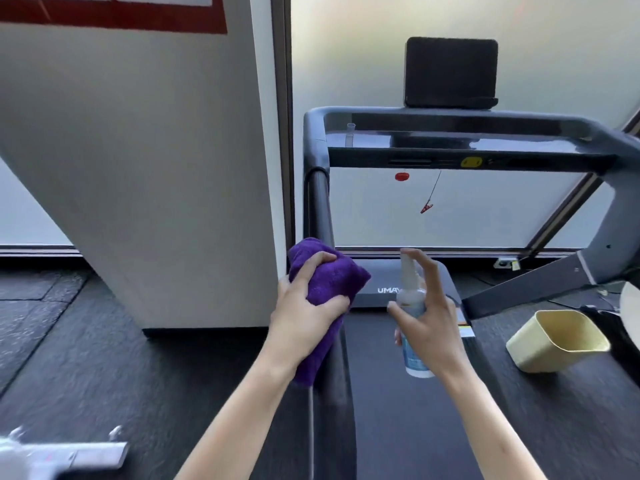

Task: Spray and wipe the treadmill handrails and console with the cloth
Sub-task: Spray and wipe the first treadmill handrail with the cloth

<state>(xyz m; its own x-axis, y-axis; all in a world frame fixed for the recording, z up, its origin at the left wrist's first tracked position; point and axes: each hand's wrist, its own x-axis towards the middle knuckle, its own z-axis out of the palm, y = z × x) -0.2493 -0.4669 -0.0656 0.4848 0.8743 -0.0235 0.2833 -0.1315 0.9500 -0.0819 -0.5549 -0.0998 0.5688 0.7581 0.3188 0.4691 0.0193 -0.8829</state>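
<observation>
My left hand grips a purple cloth wrapped over the treadmill's left handrail. To its right, above the belt, my right hand holds a small white spray bottle upright, with the forefinger up by the nozzle. The grey console spans the top of the frame with a yellow button, and a dark tablet stand sits on it. The right handrail slopes down at the far right.
A white pillar stands close to the left of the treadmill. A pale yellow bin lies tipped on the dark floor to the right. A red safety clip hangs on a cord under the console. Frosted windows lie behind.
</observation>
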